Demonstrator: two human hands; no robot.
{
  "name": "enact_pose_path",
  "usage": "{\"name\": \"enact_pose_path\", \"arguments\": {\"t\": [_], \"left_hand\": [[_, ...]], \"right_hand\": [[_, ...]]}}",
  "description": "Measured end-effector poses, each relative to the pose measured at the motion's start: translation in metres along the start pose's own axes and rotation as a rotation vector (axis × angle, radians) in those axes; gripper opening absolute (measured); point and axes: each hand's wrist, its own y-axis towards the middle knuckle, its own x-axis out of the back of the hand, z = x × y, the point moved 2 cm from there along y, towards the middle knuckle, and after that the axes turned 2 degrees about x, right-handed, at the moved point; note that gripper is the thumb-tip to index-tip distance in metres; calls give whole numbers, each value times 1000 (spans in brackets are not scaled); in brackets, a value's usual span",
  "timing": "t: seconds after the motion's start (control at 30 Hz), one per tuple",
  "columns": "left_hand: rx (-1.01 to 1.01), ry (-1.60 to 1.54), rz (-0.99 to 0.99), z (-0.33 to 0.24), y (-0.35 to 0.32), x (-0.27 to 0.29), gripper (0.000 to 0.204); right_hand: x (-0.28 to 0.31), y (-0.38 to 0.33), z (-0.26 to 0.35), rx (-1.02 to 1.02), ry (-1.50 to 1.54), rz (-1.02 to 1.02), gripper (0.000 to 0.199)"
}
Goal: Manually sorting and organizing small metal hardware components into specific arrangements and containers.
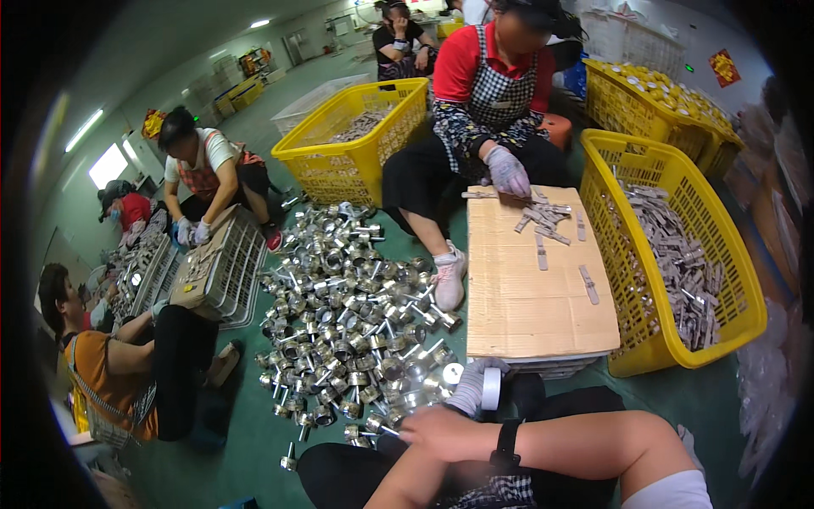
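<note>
My left hand (471, 390), in a grey striped glove, is closed beside the near edge of a cardboard-topped work surface (526, 322). A white, smooth, round-edged piece (491, 388) sits in its fingers; its kind is unclear. My right hand (437, 431), bare with a black band on the wrist, crosses over my left forearm. Its blurred fingers are at the near edge of a heap of shiny metal cup-shaped parts with thin stems (339, 322); whether they grip one is hidden. A white disc (454, 373) lies by the heap, next to my left hand.
Across the cardboard, a person's gloved hand (509, 172) is over grey flat strips (547, 219). A yellow crate (623, 356) of similar strips stands at right, another yellow crate (339, 174) behind the heap. At left, people work around a white crate (242, 276).
</note>
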Motion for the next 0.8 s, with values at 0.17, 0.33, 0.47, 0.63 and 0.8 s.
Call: {"name": "enact_pose_path", "arguments": {"t": [0.17,0.33,0.47,0.63,0.8], "left_hand": [[42,-3,28,4,3,-1,8],[144,50,17,-4,-2,-1,7],[152,17,-4,-8,-16,-12,7],[-63,147,18,-6,-10,-9,10],[-172,281,78,0,-6,-3,15]], "right_hand": [[-16,3,-21,-220,-47,149,37],[-6,0,-27,-133,-191,27,39],[-3,-1,-39,-234,-208,5,39],[-6,-3,-14,9,-79,86,35],[12,-8,-9,-48,-195,22,35]]}}
